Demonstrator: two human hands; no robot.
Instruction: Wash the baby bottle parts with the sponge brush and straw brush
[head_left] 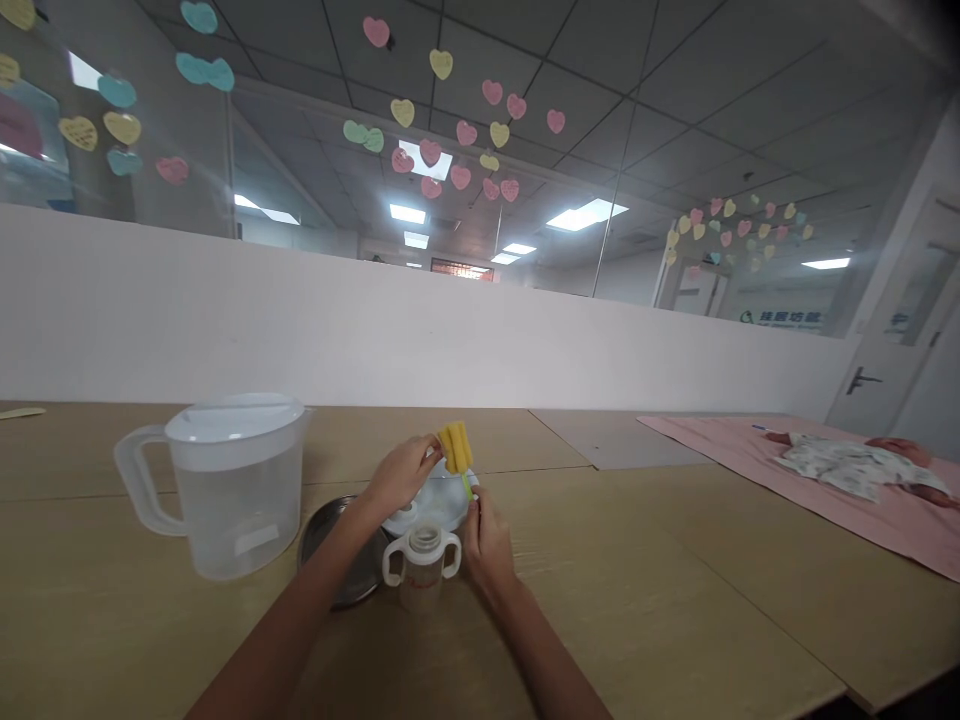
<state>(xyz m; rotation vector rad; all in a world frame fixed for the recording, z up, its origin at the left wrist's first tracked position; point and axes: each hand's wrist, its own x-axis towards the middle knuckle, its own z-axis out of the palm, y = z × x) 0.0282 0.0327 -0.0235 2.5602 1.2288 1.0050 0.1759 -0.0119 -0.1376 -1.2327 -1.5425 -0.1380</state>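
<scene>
A yellow sponge brush [455,448] with a green handle is held upright above a white bowl [444,500]. My right hand [487,540] grips the green handle near its lower part. At the left side of the sponge head, my left hand [405,473] pinches the yellow sponge with its fingertips. Just in front of the bowl stands an uncapped clear baby bottle [422,570] with two white side handles. A round metal tray [360,575] lies partly hidden under my left forearm. Some white item sits in the bowl, too small to make out.
A large clear pitcher [244,500] with a white lid stands on the wooden table [637,600] at the left. A doll [847,465] in patterned clothing lies on a pink cloth [750,460] at the right. A low white wall [450,345] runs behind the table.
</scene>
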